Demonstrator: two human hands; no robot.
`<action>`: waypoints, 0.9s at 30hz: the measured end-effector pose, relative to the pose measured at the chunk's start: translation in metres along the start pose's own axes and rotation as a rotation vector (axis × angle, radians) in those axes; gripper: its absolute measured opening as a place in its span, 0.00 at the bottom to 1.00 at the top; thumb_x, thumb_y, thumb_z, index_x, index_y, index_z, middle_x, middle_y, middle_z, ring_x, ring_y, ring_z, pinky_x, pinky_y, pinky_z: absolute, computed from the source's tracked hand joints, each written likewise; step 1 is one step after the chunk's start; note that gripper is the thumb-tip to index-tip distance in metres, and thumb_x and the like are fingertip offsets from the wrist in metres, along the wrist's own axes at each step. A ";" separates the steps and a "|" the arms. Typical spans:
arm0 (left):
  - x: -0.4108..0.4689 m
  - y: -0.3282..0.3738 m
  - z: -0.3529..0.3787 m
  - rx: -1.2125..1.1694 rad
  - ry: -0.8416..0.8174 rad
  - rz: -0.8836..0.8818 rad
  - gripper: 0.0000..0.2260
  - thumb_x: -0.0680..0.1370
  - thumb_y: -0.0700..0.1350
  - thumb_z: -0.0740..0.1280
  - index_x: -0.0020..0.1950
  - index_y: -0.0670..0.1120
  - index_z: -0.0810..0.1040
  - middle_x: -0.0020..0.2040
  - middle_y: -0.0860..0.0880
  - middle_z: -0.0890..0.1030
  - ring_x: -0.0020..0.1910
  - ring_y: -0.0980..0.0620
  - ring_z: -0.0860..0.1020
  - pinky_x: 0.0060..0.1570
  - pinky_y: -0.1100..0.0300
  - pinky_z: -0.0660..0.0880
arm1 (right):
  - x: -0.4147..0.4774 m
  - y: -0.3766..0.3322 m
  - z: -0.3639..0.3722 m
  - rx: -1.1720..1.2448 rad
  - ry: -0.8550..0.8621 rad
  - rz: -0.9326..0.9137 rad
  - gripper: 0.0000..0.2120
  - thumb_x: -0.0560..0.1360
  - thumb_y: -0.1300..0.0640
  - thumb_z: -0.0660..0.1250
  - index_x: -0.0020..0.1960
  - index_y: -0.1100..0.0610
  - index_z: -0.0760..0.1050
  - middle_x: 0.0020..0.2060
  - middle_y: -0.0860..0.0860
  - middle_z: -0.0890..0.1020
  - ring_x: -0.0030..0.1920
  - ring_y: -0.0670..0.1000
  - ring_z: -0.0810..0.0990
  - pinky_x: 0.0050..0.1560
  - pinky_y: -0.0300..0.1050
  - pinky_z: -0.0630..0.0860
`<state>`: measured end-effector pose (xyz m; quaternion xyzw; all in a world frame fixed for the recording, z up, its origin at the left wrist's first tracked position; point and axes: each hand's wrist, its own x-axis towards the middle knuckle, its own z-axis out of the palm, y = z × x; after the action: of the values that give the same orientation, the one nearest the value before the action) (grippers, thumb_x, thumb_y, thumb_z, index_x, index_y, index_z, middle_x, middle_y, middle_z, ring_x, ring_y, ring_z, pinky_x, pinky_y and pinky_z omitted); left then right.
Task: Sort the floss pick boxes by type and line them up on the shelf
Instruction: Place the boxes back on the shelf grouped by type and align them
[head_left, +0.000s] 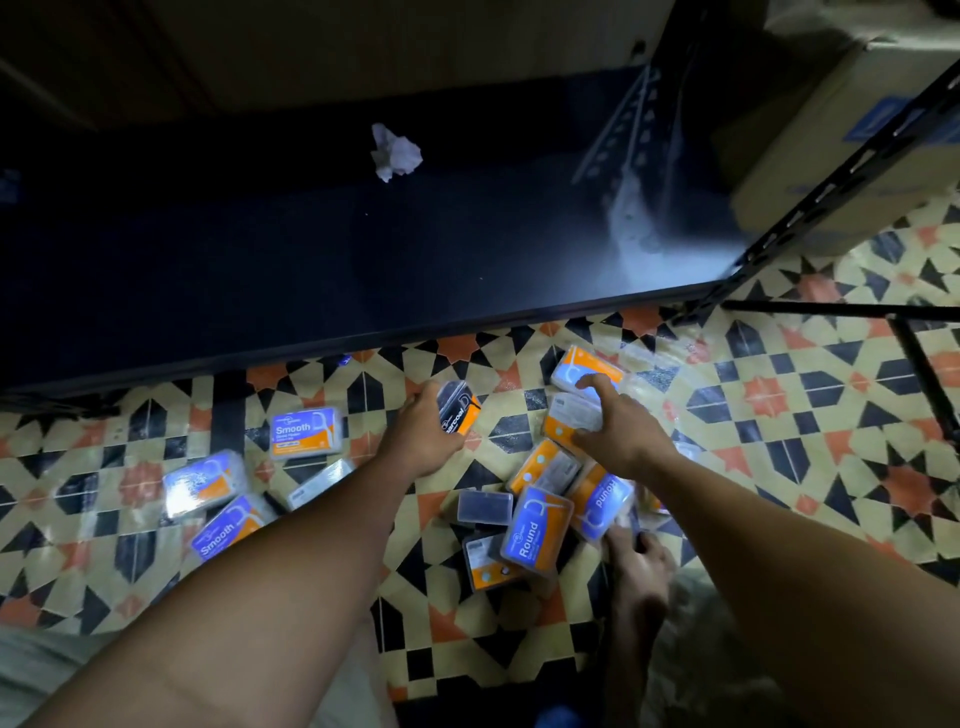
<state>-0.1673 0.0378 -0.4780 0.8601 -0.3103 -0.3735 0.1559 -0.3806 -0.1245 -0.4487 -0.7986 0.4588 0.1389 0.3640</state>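
Left hand (423, 434) fingers grip glossy charcoal box (458, 409); right hand (615, 426) fingers clasp clear-lidded box (569, 418).

There is 1 camera, worn on the person's head. It looks forward and down, from close above, at the patterned floor (779, 415) and the dark shelf (363, 249) just ahead.

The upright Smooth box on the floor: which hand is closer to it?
Left. The left hand, holding a Charcoal box, is just right of the Smooth box. The right hand is farther right, on the Round pile.
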 end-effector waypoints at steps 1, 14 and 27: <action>-0.001 -0.001 -0.001 0.004 0.001 -0.004 0.31 0.72 0.45 0.74 0.71 0.50 0.65 0.62 0.46 0.75 0.56 0.47 0.76 0.46 0.57 0.72 | 0.000 -0.002 0.000 -0.042 0.003 -0.023 0.25 0.74 0.48 0.67 0.67 0.40 0.61 0.48 0.56 0.75 0.41 0.58 0.77 0.40 0.47 0.72; -0.003 -0.006 -0.005 -0.015 -0.022 0.014 0.30 0.72 0.43 0.74 0.69 0.56 0.64 0.58 0.48 0.77 0.52 0.47 0.78 0.44 0.55 0.76 | 0.008 -0.009 0.003 -0.270 -0.038 -0.199 0.24 0.74 0.56 0.71 0.67 0.51 0.68 0.65 0.53 0.76 0.58 0.57 0.77 0.47 0.44 0.70; -0.054 0.033 -0.080 -0.022 -0.066 0.182 0.26 0.71 0.39 0.73 0.67 0.53 0.72 0.55 0.49 0.80 0.51 0.48 0.80 0.51 0.55 0.79 | -0.040 -0.055 -0.050 0.012 0.075 -0.145 0.29 0.69 0.50 0.72 0.67 0.44 0.67 0.54 0.52 0.81 0.46 0.50 0.80 0.45 0.44 0.74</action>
<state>-0.1502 0.0509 -0.3787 0.8138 -0.3879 -0.3896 0.1883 -0.3619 -0.1175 -0.3662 -0.8322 0.4140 0.0795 0.3603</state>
